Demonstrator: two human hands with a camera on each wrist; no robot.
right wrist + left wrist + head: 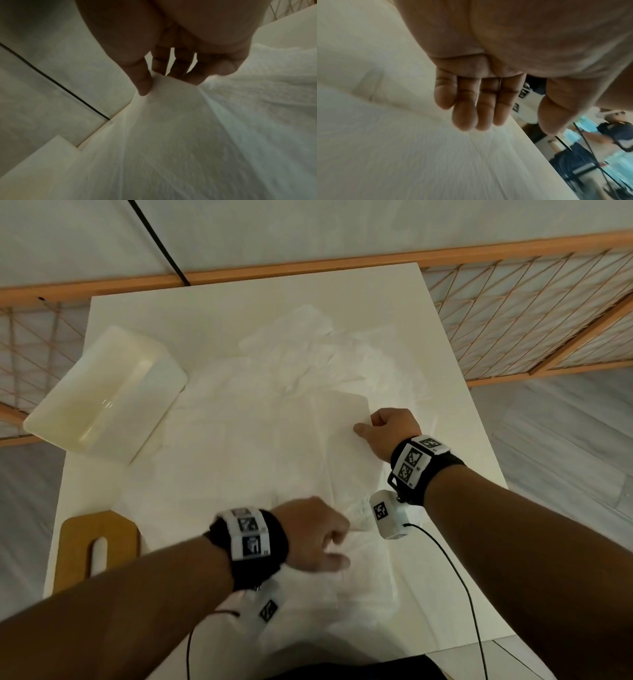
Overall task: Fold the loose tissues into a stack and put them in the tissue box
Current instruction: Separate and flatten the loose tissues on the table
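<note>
A white table (445,405) carries loose tissues (267,440) spread over most of its top. A white box (102,392) lies tilted at the far left, and a wooden lid (78,546) lies flat at the near left.

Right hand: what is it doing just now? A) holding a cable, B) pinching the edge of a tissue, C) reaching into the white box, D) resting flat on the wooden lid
B: the right hand pinches the edge of a tissue between thumb and fingers, away from the wooden lid and the white box.
</note>
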